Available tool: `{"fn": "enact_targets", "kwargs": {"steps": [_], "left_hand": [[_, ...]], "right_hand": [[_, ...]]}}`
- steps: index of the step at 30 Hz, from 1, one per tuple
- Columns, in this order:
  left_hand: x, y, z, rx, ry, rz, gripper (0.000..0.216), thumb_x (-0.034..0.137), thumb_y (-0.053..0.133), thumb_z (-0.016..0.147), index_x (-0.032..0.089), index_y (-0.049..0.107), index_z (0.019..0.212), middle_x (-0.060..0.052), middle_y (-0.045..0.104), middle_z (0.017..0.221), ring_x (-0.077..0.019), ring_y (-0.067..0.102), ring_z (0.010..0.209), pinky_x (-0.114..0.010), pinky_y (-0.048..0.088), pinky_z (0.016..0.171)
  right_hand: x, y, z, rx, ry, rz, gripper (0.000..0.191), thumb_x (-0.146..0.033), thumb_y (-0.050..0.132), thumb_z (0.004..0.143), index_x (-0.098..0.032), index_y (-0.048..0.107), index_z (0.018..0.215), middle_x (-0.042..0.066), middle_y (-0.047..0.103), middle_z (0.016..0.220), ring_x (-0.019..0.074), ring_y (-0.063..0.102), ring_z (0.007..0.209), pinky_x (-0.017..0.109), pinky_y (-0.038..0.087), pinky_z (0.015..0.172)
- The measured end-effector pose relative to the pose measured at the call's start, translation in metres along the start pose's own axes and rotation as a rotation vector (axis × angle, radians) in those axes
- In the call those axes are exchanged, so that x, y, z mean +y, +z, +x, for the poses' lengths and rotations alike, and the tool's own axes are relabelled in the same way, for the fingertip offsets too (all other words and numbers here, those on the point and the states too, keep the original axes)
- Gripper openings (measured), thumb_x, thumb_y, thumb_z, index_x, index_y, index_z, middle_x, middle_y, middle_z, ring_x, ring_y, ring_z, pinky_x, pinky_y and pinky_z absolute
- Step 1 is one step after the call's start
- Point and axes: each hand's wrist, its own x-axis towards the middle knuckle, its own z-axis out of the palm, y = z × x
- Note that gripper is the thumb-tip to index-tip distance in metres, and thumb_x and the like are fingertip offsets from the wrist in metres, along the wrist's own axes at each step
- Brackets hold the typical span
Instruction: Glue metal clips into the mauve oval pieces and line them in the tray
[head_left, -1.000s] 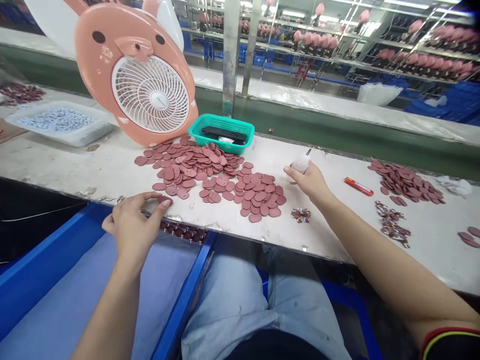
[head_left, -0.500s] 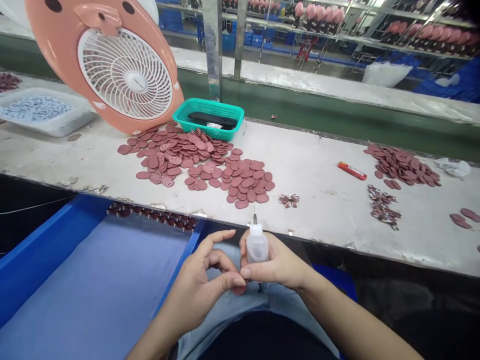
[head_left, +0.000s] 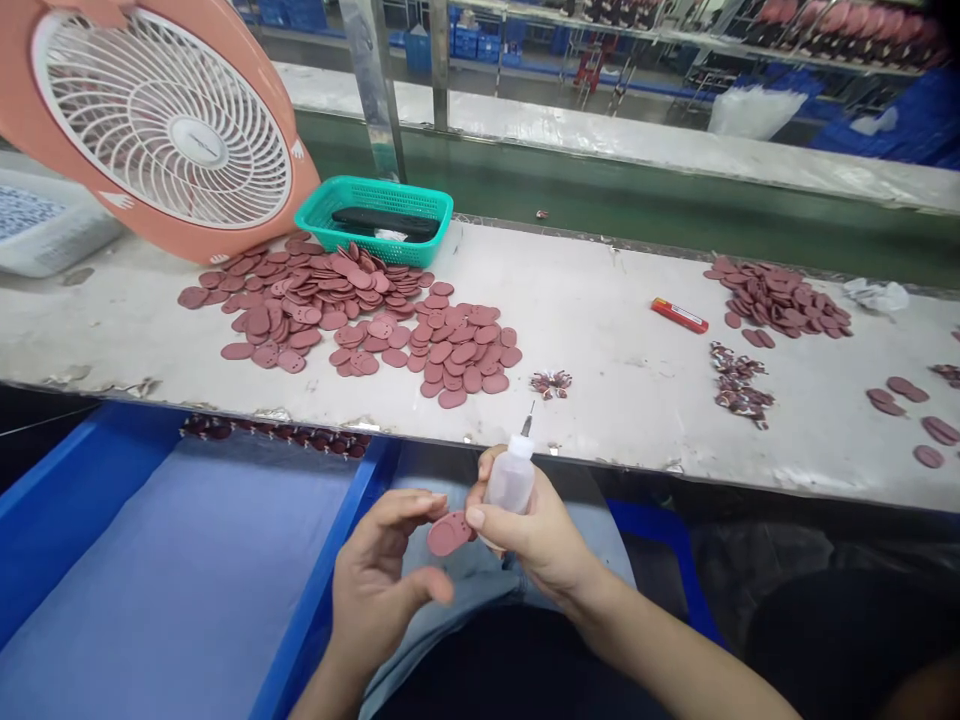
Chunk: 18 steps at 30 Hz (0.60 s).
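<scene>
My right hand [head_left: 534, 525] is wrapped round a translucent squeeze bottle [head_left: 511, 478] with a white cap and a thin metal needle tip that points up. Between that hand's thumb and fingers a dull-red oval piece [head_left: 450, 534] with small holes is also pinched. My left hand [head_left: 386, 575] is just left of this piece, thumb and fingers apart; a fingertip is close to its edge, and I cannot tell if they touch. Beyond both hands, on the table, lies a pile of similar oval pieces [head_left: 465, 350]. A small cluster of shiny brown-and-white parts [head_left: 551, 384] sits to the right of it.
A pink fan [head_left: 199, 140] and a green basket [head_left: 375, 215] holding dark items stand at the back left. A blue bin [head_left: 172, 570] is below the table edge. Farther right lie a red packet [head_left: 679, 315], another oval pile [head_left: 784, 298] and more shiny parts [head_left: 741, 385].
My left thumb has come away from the oval piece, and my left hand has opened. The piece now shows flat in my right fingers. The view has shifted to the right.
</scene>
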Motion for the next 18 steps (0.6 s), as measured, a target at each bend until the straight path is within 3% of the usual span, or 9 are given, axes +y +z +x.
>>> {"fn": "enact_targets", "kwargs": {"steps": [4, 9, 14, 18], "left_hand": [[-0.009, 0.010, -0.008, 0.084, 0.103, -0.007, 0.032, 0.027, 0.089, 0.066, 0.027, 0.078, 0.096, -0.003, 0.077, 0.096, -0.0180, 0.072, 0.089, -0.023, 0.059, 0.076], [-0.002, 0.014, -0.003, 0.167, -0.116, -0.241, 0.026, 0.034, 0.084, 0.072, 0.026, 0.078, 0.096, -0.005, 0.079, 0.095, -0.0221, 0.075, 0.088, -0.027, 0.063, 0.070], [0.007, 0.018, 0.006, 0.200, -0.287, -0.455, 0.033, 0.048, 0.083, 0.070, 0.027, 0.078, 0.095, 0.000, 0.076, 0.083, -0.0159, 0.072, 0.076, -0.021, 0.061, 0.058], [0.010, 0.021, 0.007, 0.223, -0.371, -0.540, 0.039, 0.052, 0.084, 0.066, 0.029, 0.079, 0.098, 0.000, 0.074, 0.081, -0.0136, 0.070, 0.074, -0.019, 0.059, 0.057]], "right_hand": [[0.003, 0.002, 0.000, -0.001, 0.023, -0.035, 0.052, -0.042, 0.083, 0.069, -0.022, 0.046, 0.099, -0.006, 0.061, 0.065, 0.0074, 0.050, 0.048, 0.014, 0.038, 0.037], [-0.010, -0.024, -0.013, -0.077, 0.071, -0.360, 0.047, -0.062, 0.057, 0.087, -0.025, 0.040, 0.111, -0.006, 0.058, 0.061, 0.0101, 0.048, 0.046, 0.016, 0.034, 0.038], [-0.039, -0.046, -0.034, -0.080, -0.078, -0.767, 0.031, -0.040, 0.060, 0.092, -0.028, 0.049, 0.119, -0.002, 0.062, 0.083, 0.0122, 0.054, 0.068, 0.022, 0.044, 0.060], [-0.054, -0.042, -0.040, -0.040, -0.267, -0.817, 0.039, -0.029, 0.074, 0.084, -0.033, 0.063, 0.121, 0.002, 0.066, 0.109, 0.0169, 0.064, 0.090, 0.026, 0.051, 0.075]]}}
